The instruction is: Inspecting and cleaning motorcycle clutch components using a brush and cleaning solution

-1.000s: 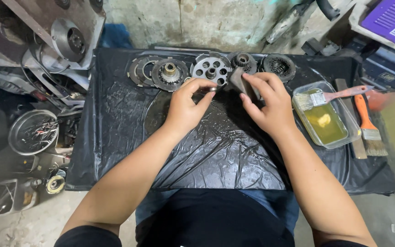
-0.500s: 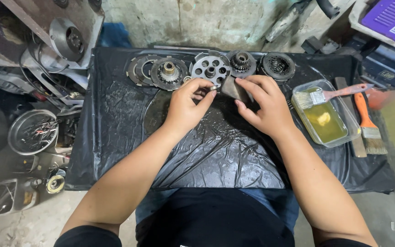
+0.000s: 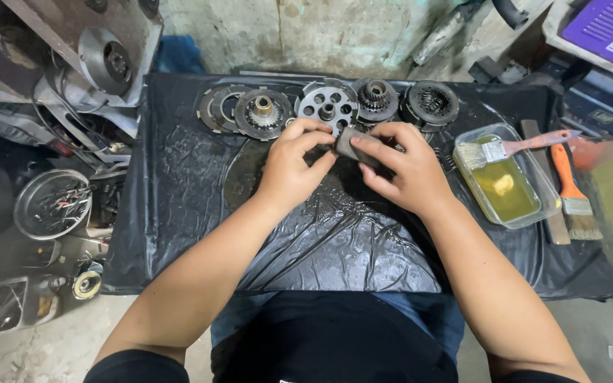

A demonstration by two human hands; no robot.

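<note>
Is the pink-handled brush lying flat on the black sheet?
No. The pink-handled brush rests across the clear tray of yellow liquid, bristles over the tray.

Stained concrete wall (image 3: 306, 35) at 12 o'clock. Table (image 3: 179, 213) covered in black plastic sheet. Grey concrete floor (image 3: 51, 347) at 7 o'clock, cluttered with metal parts.

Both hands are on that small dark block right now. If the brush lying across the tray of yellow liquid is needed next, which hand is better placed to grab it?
Probably the right hand. It sits nearer the brush and tray, both on the right of the black sheet. The left hand would have to cross over while pinching the block.
</note>
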